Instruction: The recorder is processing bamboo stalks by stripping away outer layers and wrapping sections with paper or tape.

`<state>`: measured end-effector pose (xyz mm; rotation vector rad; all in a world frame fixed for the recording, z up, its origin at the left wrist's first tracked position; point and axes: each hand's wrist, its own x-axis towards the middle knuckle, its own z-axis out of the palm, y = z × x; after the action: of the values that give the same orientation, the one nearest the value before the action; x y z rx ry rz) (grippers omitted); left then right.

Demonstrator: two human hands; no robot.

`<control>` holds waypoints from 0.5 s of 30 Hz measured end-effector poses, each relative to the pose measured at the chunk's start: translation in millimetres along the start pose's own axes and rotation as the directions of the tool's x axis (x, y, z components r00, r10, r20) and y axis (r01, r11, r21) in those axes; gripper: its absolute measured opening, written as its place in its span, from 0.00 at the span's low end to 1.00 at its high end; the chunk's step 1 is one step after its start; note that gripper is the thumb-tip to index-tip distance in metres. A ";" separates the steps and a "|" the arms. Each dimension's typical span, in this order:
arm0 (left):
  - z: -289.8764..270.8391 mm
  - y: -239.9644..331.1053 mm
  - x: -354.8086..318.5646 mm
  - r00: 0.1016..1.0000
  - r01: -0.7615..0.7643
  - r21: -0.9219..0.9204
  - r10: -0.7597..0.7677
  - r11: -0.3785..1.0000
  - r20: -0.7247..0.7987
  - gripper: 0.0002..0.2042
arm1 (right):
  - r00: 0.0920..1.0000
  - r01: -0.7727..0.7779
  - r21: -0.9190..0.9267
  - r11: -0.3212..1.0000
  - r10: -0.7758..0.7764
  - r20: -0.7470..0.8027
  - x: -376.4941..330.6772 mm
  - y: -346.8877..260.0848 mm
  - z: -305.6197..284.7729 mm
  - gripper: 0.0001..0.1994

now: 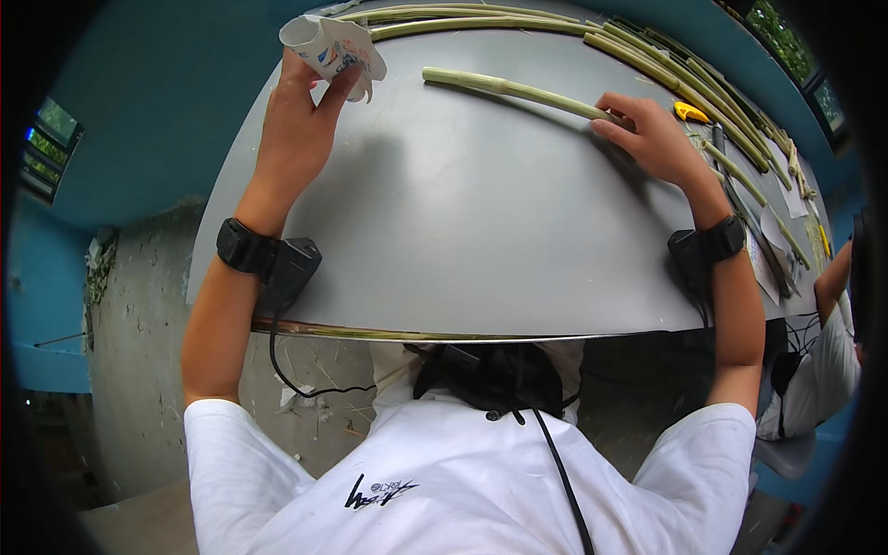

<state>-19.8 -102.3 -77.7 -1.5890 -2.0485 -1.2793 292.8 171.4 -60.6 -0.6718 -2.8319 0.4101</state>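
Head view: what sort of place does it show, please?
Possibly a simple craft workroom: long green stalks lie along the edge of a large grey table, and small scraps litter the rough floor.

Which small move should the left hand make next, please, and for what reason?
Perhaps the left hand should bring the rolled white paper-like piece toward the free left end of the pale green stalk: the two are apart, and the right hand grips the stalk near its other end.
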 end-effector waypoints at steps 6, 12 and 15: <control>7.0 0.9 -0.5 0.995 -0.104 -0.138 0.103 0.985 -0.014 0.20 | 1.000 0.010 0.008 1.000 -0.010 0.000 -0.1 2.5 0.2 0.16; 1.1 14.9 -5.1 0.962 0.061 -0.017 -0.054 0.998 0.266 0.21 | 1.000 0.009 0.010 1.000 -0.009 0.008 0.1 -1.2 -0.6 0.16; -0.8 13.4 -4.7 0.973 0.075 -0.167 -0.036 0.983 0.226 0.20 | 1.000 0.014 0.013 1.000 -0.015 0.021 1.6 -1.8 -1.2 0.16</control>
<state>-6.6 -105.8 -73.9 -1.8397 -2.1770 -1.3913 291.0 170.9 -58.7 -0.6478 -2.8494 0.4354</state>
